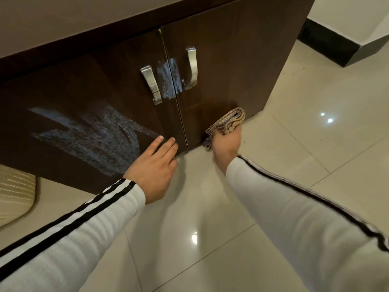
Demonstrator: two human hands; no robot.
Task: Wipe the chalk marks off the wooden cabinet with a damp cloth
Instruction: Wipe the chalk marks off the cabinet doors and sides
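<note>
So the dark wooden cabinet (221, 66) is sitting on a glossy pale tile floor (294, 165), two doors, each with a silver handle near the middle seam. The left handle (152, 85) and the right handle (192, 67) are both tilting a bit in this wide-angle view.

Chalk is showing in two spots. One smaller chalk patch (169, 77) is sitting right between the handles, straddling the seam between the doors. The big chalk smear (92, 135) is spreading over the lower part of the left door, reaching down toward its bottom edge.

The right hand (227, 142) is gripping a bunched-up checked cloth (228, 122), fingers curled closed around it, and it's pressing the wad against the right door down by the bottom edge, just right of the seam. A bit of cloth is hanging out below the hand too. Can't tell whether it's damp.

The left hand (154, 165) is holding nothing, fingers stretched out flat and together, fingertips resting on the bottom of the left door, just beside the right end of the big smear.

Both arms are wearing white sleeves with black stripes. A cream ribbed cushion (14, 192) is lying on the floor at the cabinet's left end.
</note>
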